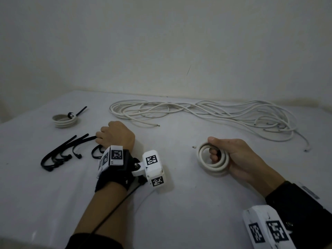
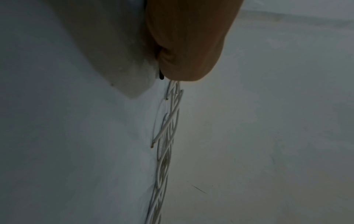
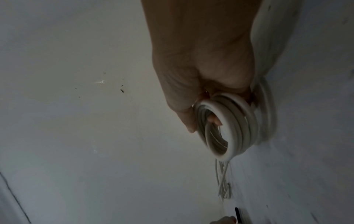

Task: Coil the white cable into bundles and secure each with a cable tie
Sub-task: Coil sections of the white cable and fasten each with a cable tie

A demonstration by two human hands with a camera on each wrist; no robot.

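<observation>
My right hand (image 1: 212, 148) holds a small coil of white cable (image 1: 206, 166) just above the table, thumb on its top and fingers hooked through the middle. The right wrist view shows the same coil (image 3: 235, 136) held in that hand (image 3: 203, 124). My left hand (image 1: 98, 141) lies on the table left of centre, its curled fingers pinching one black cable tie (image 1: 89, 138). A black tip of the tie (image 2: 161, 75) peeks from under that hand (image 2: 166, 72). Several loose ties (image 1: 61, 153) lie to its left. A long tangle of loose white cable (image 1: 197, 114) spreads along the back.
One coiled bundle (image 1: 64, 120) fastened with a black tie sits at the back left. The white table (image 1: 179, 203) meets a pale wall (image 1: 161, 51) behind the cable. The same loose cable (image 2: 168, 128) shows in the left wrist view.
</observation>
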